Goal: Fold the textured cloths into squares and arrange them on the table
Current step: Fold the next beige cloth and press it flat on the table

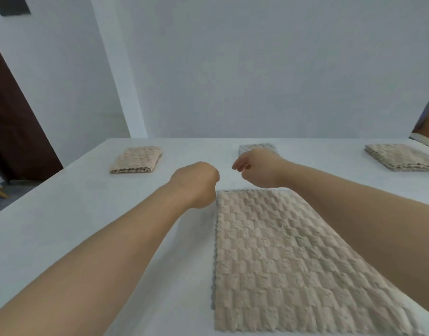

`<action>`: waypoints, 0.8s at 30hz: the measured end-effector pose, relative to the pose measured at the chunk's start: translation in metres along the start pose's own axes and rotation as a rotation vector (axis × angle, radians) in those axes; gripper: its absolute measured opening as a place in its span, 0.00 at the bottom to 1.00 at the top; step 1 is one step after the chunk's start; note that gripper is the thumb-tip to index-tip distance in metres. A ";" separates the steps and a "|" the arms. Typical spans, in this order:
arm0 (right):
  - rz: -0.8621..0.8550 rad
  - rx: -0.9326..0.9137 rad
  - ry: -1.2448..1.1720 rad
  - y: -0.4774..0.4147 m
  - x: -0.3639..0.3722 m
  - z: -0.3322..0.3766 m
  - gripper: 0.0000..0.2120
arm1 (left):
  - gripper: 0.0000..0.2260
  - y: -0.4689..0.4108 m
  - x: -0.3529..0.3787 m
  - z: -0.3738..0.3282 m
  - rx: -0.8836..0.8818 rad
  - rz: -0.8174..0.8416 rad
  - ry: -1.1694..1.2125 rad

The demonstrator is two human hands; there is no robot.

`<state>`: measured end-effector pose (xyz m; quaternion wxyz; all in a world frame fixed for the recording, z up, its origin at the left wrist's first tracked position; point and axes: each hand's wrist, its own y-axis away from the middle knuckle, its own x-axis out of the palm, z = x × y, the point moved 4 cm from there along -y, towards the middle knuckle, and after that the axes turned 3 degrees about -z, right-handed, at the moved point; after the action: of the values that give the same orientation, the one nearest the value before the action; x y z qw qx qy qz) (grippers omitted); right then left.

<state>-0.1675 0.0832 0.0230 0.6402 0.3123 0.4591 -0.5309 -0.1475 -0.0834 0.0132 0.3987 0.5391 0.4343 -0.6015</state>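
On the near side of the scene, largest first:
Table [87, 214]: a white top that fills the lower half of the view, ending at a pale wall; it bears four textured cloths
Half-folded cloth [276, 263]: a long beige rectangle with a bumpy woven surface, lying flat on the near right part of the table, its long side running away from the person; its right edge is hidden under the right forearm
Left hand [196, 184]: raised above the table just past the far left corner of the half-folded cloth, fingers curled under into a loose fist; nothing shows in its grasp, though the palm faces away so I cannot tell for certain
Right hand [254, 168]: raised beyond the far edge of the same cloth, fingers bent and slightly parted, pointing left toward the other hand, holding nothing; the two hands are near each other but apart
Right folded cloth [400, 157]: a beige square at the far right of the table
Left folded cloth [136, 160]: a beige square at the far left, well apart from the others
Middle folded cloth [257, 147]: greyer, at the far edge, mostly hidden behind the right hand
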 end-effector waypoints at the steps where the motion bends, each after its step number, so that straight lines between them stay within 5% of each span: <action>1: -0.010 0.015 -0.016 0.013 -0.003 -0.013 0.21 | 0.25 0.002 0.003 -0.012 0.003 0.006 0.031; 8: -0.139 0.174 -0.080 0.095 -0.010 -0.105 0.17 | 0.17 -0.004 0.036 -0.060 -0.069 -0.060 0.321; 18: -0.432 0.281 -0.153 0.125 -0.017 -0.193 0.14 | 0.15 -0.015 0.070 -0.050 -0.077 -0.300 0.282; 24: -0.302 0.246 0.002 0.116 0.000 -0.188 0.17 | 0.13 -0.013 0.073 -0.055 -0.065 -0.341 0.299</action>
<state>-0.1038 0.2784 -0.0592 0.5098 0.3160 0.4329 -0.6729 -0.1507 -0.0280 -0.0605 0.2398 0.5280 0.5926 -0.5590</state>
